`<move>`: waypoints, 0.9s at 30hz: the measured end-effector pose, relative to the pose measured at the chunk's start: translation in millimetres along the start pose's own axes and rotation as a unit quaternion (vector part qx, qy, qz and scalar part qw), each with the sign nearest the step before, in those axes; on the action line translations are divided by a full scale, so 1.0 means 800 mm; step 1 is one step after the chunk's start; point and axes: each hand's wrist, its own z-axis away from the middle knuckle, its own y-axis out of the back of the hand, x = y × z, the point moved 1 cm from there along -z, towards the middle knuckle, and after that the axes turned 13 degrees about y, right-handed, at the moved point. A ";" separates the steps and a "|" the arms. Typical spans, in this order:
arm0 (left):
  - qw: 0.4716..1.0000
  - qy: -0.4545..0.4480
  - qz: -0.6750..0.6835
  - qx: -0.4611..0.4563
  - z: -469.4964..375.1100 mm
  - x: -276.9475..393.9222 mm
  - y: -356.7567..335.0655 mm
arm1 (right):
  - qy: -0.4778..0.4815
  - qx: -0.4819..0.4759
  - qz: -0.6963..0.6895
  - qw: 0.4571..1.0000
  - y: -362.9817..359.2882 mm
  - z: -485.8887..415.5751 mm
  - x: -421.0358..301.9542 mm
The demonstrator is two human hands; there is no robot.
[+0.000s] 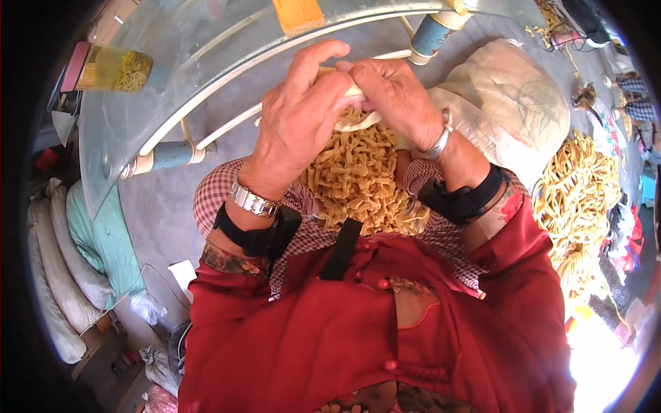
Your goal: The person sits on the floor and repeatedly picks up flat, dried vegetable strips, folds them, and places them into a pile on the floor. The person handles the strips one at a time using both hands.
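My left hand (304, 113) and my right hand (395, 95) meet above my lap, both pinching one pale, strip-like piece (356, 122) whose loose part hangs in a curve beneath the fingers. The fingers hide much of it, and what it is made of cannot be told. Below the hands, between my knees, lies a heap of short, yellowish-tan knotted pieces (361, 175). A metal watch is on my left wrist, a silver bangle on my right, and black straps are around both forearms.
A glass tabletop (206, 57) curves ahead, bearing a lidded plastic jar (113, 67) and a wooden block (298, 16). A large whitish sack (506, 103) stands at the right beside a pile of long yellowish strips (576, 191). Filled sacks (62, 258) lie at left; a cat (584, 96) is far right.
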 end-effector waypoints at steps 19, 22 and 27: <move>0.910 0.268 0.290 -0.125 0.010 0.008 -0.027 | 0.118 0.036 -0.009 0.992 0.005 0.021 0.026; 0.851 0.326 0.391 -0.127 0.012 0.004 -0.030 | 0.091 0.111 0.033 0.989 0.004 0.018 0.027; 0.710 0.354 0.556 -0.247 0.011 0.005 -0.022 | 0.093 0.153 0.074 0.981 0.018 0.018 0.028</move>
